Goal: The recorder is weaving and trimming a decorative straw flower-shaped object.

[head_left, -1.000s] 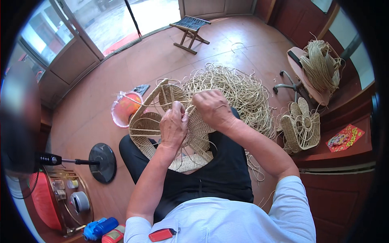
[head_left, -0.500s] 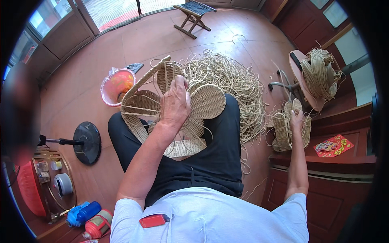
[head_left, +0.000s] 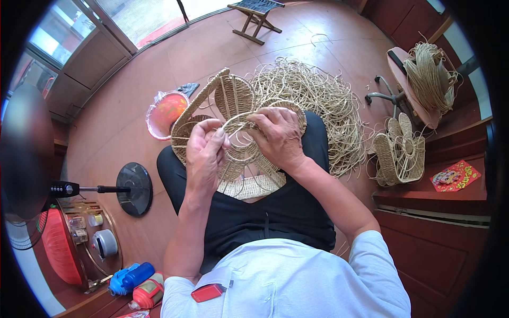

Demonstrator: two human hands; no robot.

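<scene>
A woven straw piece (head_left: 235, 96) rests on my lap, with petal-shaped panels joined inside a plaited outer frame. At its middle, my left hand (head_left: 205, 147) is closed, thumb and fingers pinching a pale straw cord (head_left: 238, 118). The cord arcs across to my right hand (head_left: 278, 137), whose bent fingers grip it just in front of the right-hand petal. Both hands partly cover the centre of the weave. Below them, the frame's broad plaited band (head_left: 253, 187) lies between my thighs.
A heap of loose straw cord (head_left: 313, 106) spreads beyond my right knee. Another woven piece (head_left: 389, 159) stands at right, below a stool (head_left: 411, 90) bearing bundled cord. At left are a pink bucket (head_left: 159, 127), a fan base (head_left: 134, 190) and bottles (head_left: 138, 275). A folding stool (head_left: 255, 21) stands far off.
My right hand has let go of the other woven piece at right and come to the one on my lap. My left hand has shifted from holding its middle to pinching the cord.
</scene>
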